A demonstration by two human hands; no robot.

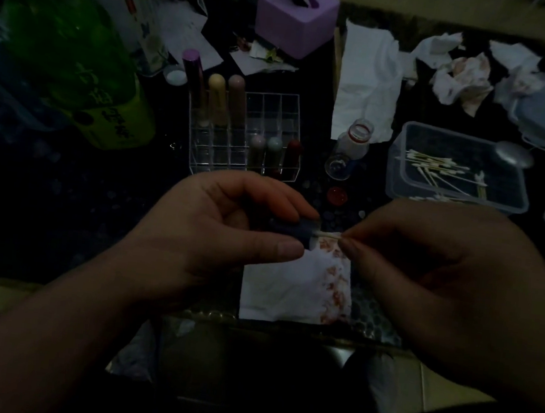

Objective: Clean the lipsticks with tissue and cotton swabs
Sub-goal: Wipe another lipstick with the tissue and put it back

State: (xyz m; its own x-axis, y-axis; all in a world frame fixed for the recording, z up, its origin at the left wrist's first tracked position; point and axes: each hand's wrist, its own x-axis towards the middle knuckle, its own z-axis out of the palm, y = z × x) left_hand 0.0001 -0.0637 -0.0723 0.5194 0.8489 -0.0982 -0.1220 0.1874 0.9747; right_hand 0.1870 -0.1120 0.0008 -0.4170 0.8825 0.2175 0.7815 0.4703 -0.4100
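Observation:
My left hand [224,231] grips a dark lipstick tube [295,229] sideways, its open end facing right. My right hand [439,274] pinches a cotton swab [328,235] whose tip is at the tube's open end. Under both lies a folded white tissue [289,289] with red stains along its right side. A clear acrylic organizer [243,136] behind the hands holds several lipsticks. A clear plastic box [456,168] at the right holds several cotton swabs.
A purple tissue box [295,20] stands at the back. Crumpled stained tissues [463,75] lie at the back right, an unfolded tissue [366,81] beside them. A small open bottle [347,150] and its red cap [337,195] sit near the organizer. Green bottles [65,50] stand left.

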